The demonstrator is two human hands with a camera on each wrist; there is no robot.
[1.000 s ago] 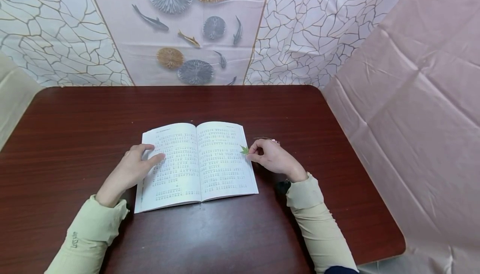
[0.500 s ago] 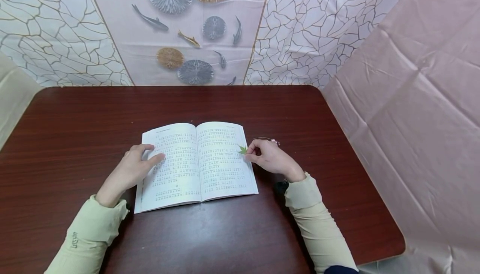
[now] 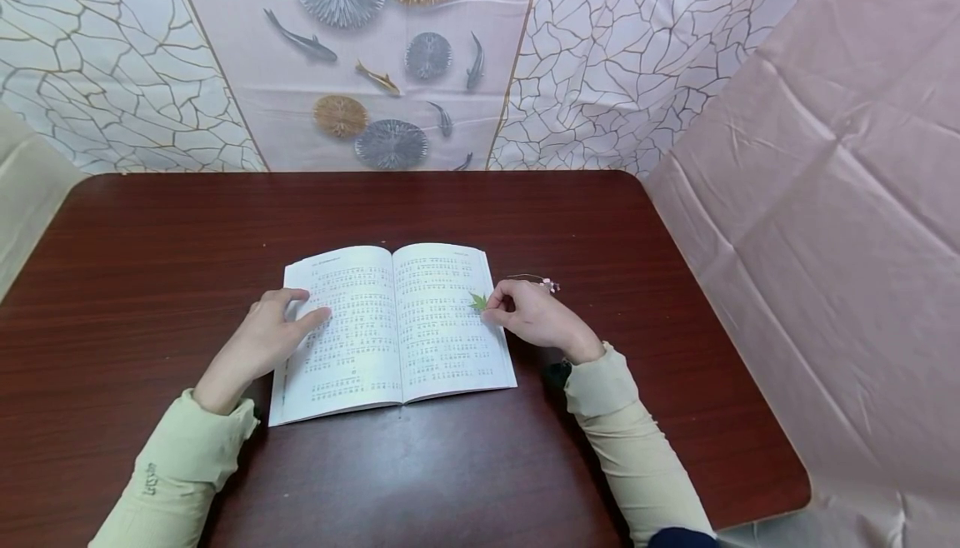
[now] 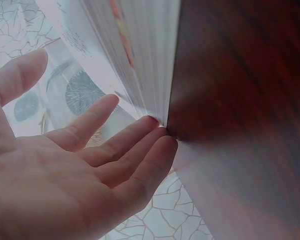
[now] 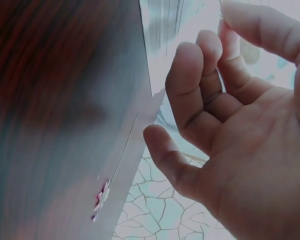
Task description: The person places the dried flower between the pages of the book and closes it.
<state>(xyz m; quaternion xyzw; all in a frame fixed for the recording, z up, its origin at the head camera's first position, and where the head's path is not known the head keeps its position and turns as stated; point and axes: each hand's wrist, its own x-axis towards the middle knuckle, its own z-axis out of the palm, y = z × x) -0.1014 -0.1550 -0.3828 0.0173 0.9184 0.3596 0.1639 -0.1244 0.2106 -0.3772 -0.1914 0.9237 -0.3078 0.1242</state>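
Saw at far left a pale green sleeve with a turned-up cuff and small dark lettering, above the red-brown desk. Next, met the left hand, relaxed with fingers nearly straight, with thumb and forefinger over the left page of an open book; in the left wrist view, found other fingertips at the edge of the pages. Followed the book across, lying on the desk with printed text on both pages. Came then to a small green leaf over the right page, near its outer edge — could not tell whether touching the paper. Found it pinched between thumb and forefinger of the right hand. Just beyond that hand, noticed a thin stick with small pinkish flowers, lying on the desk. Farther right, saw the other pale sleeve and — past the desk — a creased pinkish cloth.
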